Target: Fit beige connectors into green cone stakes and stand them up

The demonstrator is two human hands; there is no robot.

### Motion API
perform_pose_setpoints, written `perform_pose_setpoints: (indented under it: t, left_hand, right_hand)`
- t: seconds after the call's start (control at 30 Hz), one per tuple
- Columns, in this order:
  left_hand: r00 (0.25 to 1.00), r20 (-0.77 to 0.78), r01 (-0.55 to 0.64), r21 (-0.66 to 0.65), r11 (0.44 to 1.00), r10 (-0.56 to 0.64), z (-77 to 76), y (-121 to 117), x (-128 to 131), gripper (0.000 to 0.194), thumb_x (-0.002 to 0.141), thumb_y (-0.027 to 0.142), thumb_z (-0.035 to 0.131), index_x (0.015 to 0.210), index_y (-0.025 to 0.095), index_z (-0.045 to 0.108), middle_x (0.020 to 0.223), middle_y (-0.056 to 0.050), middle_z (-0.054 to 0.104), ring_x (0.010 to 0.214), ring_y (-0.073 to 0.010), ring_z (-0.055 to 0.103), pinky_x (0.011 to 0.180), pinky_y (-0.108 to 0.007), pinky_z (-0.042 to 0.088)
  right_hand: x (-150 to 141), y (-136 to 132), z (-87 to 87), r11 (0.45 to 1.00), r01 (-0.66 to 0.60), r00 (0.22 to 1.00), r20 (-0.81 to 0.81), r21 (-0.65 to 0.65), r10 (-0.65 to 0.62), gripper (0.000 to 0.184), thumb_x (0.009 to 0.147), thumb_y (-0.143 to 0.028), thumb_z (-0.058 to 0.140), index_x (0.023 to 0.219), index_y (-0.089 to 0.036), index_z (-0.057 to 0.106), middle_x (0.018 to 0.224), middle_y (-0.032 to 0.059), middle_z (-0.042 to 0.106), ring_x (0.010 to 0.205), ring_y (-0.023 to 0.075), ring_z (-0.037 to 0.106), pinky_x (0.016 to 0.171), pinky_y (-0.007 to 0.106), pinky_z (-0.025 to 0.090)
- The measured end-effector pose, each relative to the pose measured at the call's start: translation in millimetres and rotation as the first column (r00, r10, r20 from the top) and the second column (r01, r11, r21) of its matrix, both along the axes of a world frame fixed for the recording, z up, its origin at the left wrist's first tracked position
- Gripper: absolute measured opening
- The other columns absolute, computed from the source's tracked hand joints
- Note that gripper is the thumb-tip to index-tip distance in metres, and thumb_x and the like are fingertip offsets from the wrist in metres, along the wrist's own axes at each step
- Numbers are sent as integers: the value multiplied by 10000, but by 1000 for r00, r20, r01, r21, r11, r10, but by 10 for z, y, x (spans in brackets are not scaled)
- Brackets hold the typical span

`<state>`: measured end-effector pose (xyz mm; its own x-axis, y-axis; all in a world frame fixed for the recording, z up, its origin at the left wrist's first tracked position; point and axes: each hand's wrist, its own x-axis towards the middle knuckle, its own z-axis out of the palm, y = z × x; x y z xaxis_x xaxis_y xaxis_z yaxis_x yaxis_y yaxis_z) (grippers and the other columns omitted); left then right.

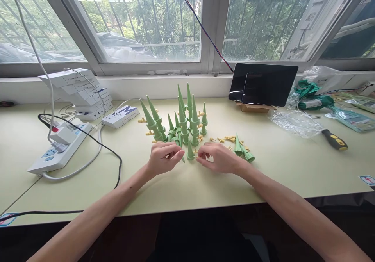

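Note:
My left hand (166, 158) is closed around a green plastic watering spike (183, 159), whose pointed tip shows below the thumb; the fingers cover most of it. A short green cone (190, 152) stands upright on the table between my hands. Close to its right side my right hand (216, 158) is pinched, and a small yellow piece (195, 151) shows by its fingertips. What those fingertips hold is too small to make out. Just beyond my hands several green spikes (195, 121) stand point up, many with yellow side valves (142, 120).
Loose yellow valves (230, 139) and green cones (238, 147) lie right of my right hand. A power strip (61, 148) with cables and stacked white boxes (79, 92) are at left. A tablet (266, 84), plastic wrap (295, 123) and a screwdriver (334, 139) are at right.

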<state>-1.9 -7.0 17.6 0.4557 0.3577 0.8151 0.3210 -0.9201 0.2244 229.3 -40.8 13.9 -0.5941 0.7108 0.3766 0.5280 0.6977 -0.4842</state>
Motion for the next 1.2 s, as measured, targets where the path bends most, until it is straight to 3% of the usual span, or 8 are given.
perform_pose_setpoints:
  t: [0.2,0.47,1.2]
  left_hand:
    - [996,-75,42,-9,999,-43,-29,-4,21,274,893,250,581,630,178,609,445,40,506,367,-58,342,391,-205,292]
    - [975,-192,90,-116,989,-111,-160,-2,33,216,909,190,564,698,178,609,461,56,462,402,-67,348,427,-213,297]
    - [965,-250,21,-235,972,-81,-104,-44,66,181,951,211,515,812,172,626,561,40,615,416,-60,443,471,-185,379]
  right_hand:
    - [-60,7,-70,1000,-3,990,-139,5,4,105,939,-255,565,873,-179,592,747,17,643,667,131,571,660,255,448]
    - [-95,9,-109,1000,-27,981,-190,12,29,139,962,-287,547,908,-172,603,773,26,643,694,138,571,632,243,447]
    - [-69,32,-101,998,-14,973,-229,63,28,114,970,-242,527,987,-195,629,869,53,656,743,156,577,705,288,489]
